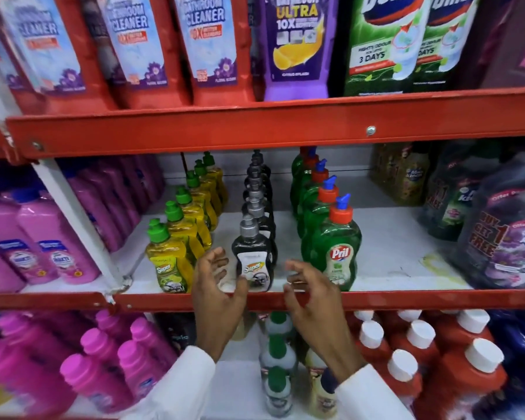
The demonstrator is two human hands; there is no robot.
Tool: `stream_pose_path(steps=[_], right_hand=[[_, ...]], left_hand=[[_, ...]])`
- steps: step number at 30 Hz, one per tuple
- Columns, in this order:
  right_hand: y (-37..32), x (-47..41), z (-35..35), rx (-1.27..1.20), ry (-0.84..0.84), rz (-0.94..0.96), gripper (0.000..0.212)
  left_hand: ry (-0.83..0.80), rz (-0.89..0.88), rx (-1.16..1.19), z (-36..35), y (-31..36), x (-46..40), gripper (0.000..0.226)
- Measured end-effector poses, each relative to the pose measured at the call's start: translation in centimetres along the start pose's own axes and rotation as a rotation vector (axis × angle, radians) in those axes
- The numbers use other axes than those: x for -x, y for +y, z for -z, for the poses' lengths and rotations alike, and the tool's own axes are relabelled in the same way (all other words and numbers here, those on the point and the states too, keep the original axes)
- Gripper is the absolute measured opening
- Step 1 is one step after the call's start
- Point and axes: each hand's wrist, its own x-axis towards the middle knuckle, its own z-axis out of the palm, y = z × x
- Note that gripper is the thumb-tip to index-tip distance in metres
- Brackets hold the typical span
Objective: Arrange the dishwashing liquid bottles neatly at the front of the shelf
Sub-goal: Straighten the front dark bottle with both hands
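Three rows of dishwashing liquid bottles run front to back on the middle shelf [391,241]. The front yellow bottle [169,265] with a green cap stands at the left. The front black bottle [255,262] with a grey cap stands in the middle, at the shelf's front edge. The front green Pril bottle [338,250] with an orange and blue cap stands at the right. My left hand [217,286] hovers just left of the black bottle, fingers spread. My right hand [308,295] hovers just right of it, fingers curled apart. Neither hand holds anything.
A red front rail [406,298] edges the shelf. Pink bottles [43,247] fill the left bay. Dark refill packs [503,237] stand at the right. Bathroom cleaner bottles [206,47] stand on the shelf above. Red bottles with white caps [422,350] and small bottles sit below.
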Motion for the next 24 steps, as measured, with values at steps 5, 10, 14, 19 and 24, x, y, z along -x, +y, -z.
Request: stream_pose_path(steps=[5,10,14,19,24], right_hand=[[0.0,-3.1,-2.6,0.081,-0.184,-0.087,0.039],[0.3,-3.1,-2.8,0.08,-0.18,-0.093,0.034],[0.4,-2.8,-2.8,0.086,-0.172,-0.111,0.032],[0.4,-2.6,-3.0,0.108,-0.144,-0.126,0.03],[-0.1,-1.7,-3.1,0.057,0.002,-0.201,0.038]], left_hand=[[-0.279,-0.032,-0.102,0.7,-2.0,-1.9,0.051],[-0.341,-0.08,-0.052,1.0,-2.2,-2.1,0.039],[-0.368,-0.089,-0.002,0.9,-2.7,-1.9,0.04],[-0.384,-0.095,-0.006,0.9,-3.4,-2.0,0.038],[-0.397,-0.105,0.002,0.9,-2.6,-1.8,0.042]])
